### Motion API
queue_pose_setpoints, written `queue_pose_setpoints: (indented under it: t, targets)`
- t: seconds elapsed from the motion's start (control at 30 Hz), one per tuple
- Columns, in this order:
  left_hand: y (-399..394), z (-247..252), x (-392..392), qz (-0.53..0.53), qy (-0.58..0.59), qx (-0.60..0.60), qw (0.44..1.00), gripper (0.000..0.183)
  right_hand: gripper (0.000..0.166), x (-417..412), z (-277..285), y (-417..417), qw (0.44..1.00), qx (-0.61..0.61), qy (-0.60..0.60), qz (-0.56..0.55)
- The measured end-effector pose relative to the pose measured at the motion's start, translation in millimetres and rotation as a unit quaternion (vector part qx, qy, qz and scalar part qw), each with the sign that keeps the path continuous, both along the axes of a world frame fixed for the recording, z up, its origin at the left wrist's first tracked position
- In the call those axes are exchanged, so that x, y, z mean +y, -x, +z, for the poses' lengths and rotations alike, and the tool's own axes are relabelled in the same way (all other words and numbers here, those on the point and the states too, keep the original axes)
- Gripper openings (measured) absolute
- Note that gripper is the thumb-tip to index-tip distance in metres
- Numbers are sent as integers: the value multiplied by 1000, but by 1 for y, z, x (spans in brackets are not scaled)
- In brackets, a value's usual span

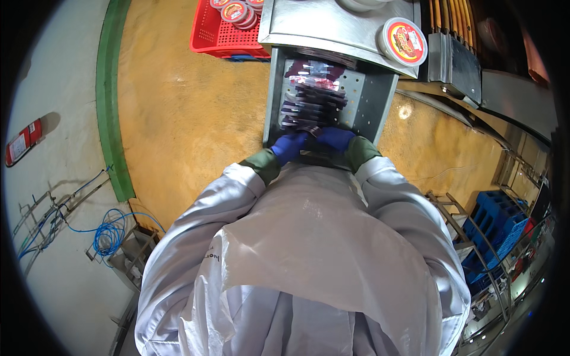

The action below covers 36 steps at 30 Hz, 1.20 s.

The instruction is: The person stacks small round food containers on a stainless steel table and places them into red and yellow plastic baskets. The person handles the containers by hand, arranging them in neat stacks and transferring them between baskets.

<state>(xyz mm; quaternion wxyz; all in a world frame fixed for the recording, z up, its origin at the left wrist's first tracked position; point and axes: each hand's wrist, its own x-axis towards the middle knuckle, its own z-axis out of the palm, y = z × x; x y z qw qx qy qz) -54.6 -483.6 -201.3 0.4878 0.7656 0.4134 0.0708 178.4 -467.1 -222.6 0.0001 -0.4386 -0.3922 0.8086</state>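
Observation:
A perforated metal drawer (381, 102) stands pulled out from under a steel table. A long row of dark purplish packets (318, 95) in shiny film lies packed inside it. My left hand (288, 147), in a blue glove, reaches into the near end of the drawer. Close beside it, my right hand (337, 139), also gloved in blue, is at the same end of the row. Both touch the nearest packets, and their fingers almost meet. Blur and shadow hide the fingertips, so whether either hand grips a packet is unclear.
On the steel tabletop (311, 31) sits a round lidded tub (403, 42) with a red and yellow label. A red plastic crate (205, 35) at left holds similar tubs. Metal machinery (454, 66) stands at right, above blue pallets (494, 231). Blue hose (109, 236) hangs at the left wall.

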Motion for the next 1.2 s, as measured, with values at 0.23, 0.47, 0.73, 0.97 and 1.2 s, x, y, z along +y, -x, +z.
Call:
queue_pose_setpoints:
  t: [0.23, 0.47, 0.73, 0.97, 1.2]
  targets:
    - [-28, 54, 44, 291, 482, -251, 787, 50, 67, 12, 126, 37, 980, -87, -168, -67]
    - [-53, 113, 75, -69, -4, 53, 996, 42, 70, 81, 222, 14, 703, -269, -604, 262]
    - [-52, 151, 105, -86, 38, 133, 987, 42, 73, 75, 205, -35, 896, -272, -208, 282]
    - [-48, 133, 103, -84, -7, 117, 990, 32, 63, 64, 276, -46, 928, -253, -116, 246]
    - [-58, 87, 83, -44, -140, 120, 982, 39, 42, 67, 373, -24, 806, -33, -563, -180]
